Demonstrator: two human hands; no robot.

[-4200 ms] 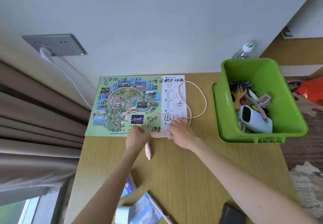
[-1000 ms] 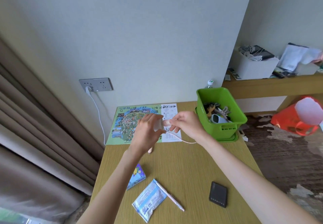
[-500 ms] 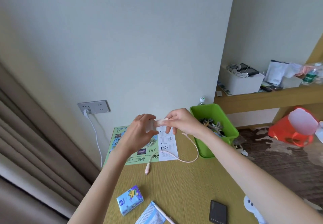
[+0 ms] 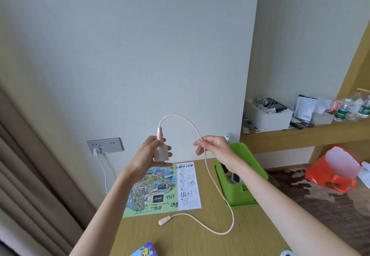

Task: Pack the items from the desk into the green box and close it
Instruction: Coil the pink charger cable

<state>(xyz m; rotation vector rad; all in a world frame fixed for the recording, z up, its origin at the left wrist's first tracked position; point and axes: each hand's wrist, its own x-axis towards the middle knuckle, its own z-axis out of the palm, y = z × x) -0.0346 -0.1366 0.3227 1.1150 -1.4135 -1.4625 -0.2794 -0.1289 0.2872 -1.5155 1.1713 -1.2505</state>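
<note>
Above the worktop (image 4: 190, 239), the left hand (image 4: 148, 155) grips a small pale charger (image 4: 161, 153), fingers curled round its block. The right hand (image 4: 215, 149) pinches the pink cable (image 4: 180, 116) between thumb and forefinger. The cable arcs up from the charger's top to the right hand, then hangs down and loops across the worktop, where its free plug (image 4: 164, 220) lies just below the map (image 4: 158, 187).

The task looks partly done. The green box (image 4: 242, 198) stands at the worktop's right edge, behind the right forearm, and already holds some things, though only a white object shows. The charger and cable are in hand but not yet packed. My guess is that the cable needs gathering first, since its long tail would drag or snag otherwise. The map lies flat and unpacked, as does a blue printed pack (image 4: 145, 251) at the near edge. Closing comes last, and no lid is in view.

Around this, a wall socket (image 4: 105, 145) carries a white plug and cord running down behind the worktop. A shelf (image 4: 300, 135) to the right bears a white bin, papers and bottles, and a red bag (image 4: 328, 177) sits on the floor. The right arm crosses in front of the box, and the trailing loop lies between the hands and it.
</note>
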